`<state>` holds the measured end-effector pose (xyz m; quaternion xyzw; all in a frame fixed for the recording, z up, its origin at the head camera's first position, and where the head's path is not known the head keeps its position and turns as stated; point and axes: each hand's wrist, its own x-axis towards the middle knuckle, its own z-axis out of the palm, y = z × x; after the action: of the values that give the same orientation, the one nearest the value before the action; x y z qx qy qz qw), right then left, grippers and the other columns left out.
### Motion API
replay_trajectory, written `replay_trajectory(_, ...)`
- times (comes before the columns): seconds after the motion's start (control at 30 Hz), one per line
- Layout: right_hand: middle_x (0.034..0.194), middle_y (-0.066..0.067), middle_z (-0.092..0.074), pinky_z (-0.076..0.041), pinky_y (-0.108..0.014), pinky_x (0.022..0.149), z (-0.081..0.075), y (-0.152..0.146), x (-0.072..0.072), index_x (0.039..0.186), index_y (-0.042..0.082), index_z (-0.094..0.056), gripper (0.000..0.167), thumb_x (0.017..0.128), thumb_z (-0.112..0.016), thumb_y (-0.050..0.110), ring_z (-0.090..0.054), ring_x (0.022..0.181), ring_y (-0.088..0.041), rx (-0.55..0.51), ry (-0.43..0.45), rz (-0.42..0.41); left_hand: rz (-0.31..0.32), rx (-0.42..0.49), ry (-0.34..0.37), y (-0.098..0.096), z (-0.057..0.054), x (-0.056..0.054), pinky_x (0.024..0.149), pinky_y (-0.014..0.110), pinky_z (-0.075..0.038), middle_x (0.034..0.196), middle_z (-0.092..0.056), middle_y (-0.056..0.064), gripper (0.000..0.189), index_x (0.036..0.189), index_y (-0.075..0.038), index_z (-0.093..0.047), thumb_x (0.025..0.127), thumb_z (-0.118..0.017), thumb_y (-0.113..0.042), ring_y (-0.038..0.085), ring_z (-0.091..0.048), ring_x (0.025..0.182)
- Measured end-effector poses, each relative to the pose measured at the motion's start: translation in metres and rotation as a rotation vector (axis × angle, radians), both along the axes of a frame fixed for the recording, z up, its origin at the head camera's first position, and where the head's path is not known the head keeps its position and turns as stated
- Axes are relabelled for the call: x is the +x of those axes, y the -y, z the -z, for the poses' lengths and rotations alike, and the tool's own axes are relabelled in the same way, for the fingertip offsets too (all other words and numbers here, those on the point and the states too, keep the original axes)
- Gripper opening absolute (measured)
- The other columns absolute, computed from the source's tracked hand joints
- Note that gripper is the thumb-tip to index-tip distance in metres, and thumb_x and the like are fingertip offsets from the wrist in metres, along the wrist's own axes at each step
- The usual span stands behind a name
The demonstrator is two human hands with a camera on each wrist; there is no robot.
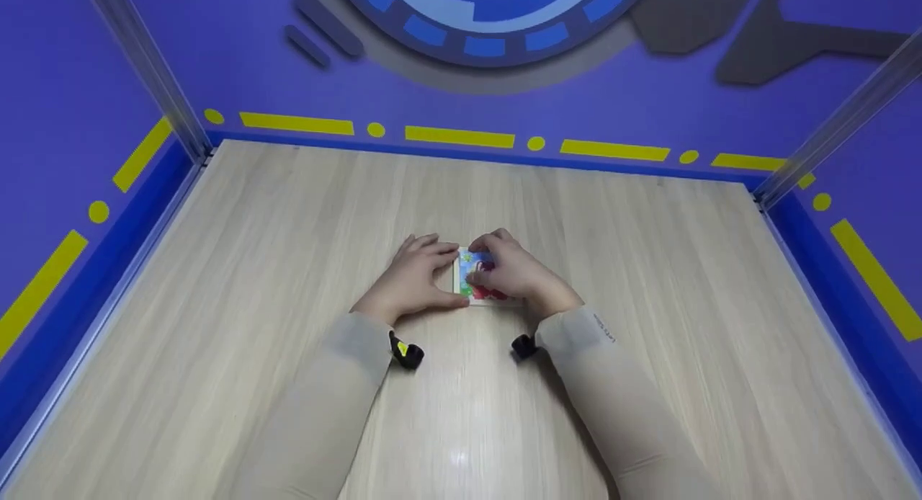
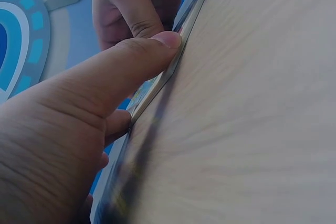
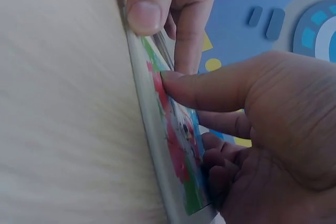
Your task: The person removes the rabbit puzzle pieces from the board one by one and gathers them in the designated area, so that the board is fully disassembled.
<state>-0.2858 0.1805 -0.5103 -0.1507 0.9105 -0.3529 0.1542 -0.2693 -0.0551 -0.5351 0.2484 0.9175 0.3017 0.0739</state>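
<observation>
A small flat picture board (image 1: 464, 282) with a pale frame lies on the wooden table; its colourful print shows red, green and blue. My left hand (image 1: 414, 275) holds the board's left side, thumb at the near edge and fingertips at the far corner. Over the right part, my right hand (image 1: 515, 269) is bent, its thumb touching the printed picture (image 3: 178, 145) and its index finger near the far edge. The right wrist view shows the other right fingers (image 3: 220, 161) curled beside the board. Whether they pinch a separate piece is hidden.
The pale wooden table (image 1: 288, 212) extends around both hands. Blue-purple panels with yellow marks (image 1: 461, 136) enclose its back and sides, with metal posts (image 1: 148, 71) at the corners. A small black camera (image 1: 408, 354) sits at the left wrist, another (image 1: 524, 347) at the right.
</observation>
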Motion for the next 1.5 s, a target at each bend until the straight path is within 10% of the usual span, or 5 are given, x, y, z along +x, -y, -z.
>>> replay_trajectory(0.63, 0.131, -0.015, -0.07, -0.06, -0.051, 0.109, 0.005, 0.011, 0.01, 0.136, 0.005, -0.072, 0.031, 0.105, -0.076, 0.008, -0.069, 0.12, -0.032, 0.003, -0.148, 0.121, -0.014, -0.024, 0.001, 0.0, -0.001, 0.001, 0.149, 0.055, 0.003, 0.178, -0.052, -0.001, 0.102, 0.167, -0.012, -0.057, 0.086, -0.093, -0.063, 0.033, -0.023, 0.178)
replay_trajectory(1.5, 0.146, -0.017, -0.069, -0.064, -0.03, 0.096, 0.006, -0.036, -0.014, 0.15, 0.007, -0.069, 0.036, 0.115, -0.063, 0.009, -0.074, 0.12, -0.026, -0.294, 0.04, 0.118, -0.017, -0.007, 0.025, -0.002, -0.002, 0.001, 0.149, 0.052, 0.005, 0.178, -0.051, -0.001, 0.103, 0.167, -0.011, -0.057, 0.085, -0.095, -0.062, 0.031, -0.021, 0.179)
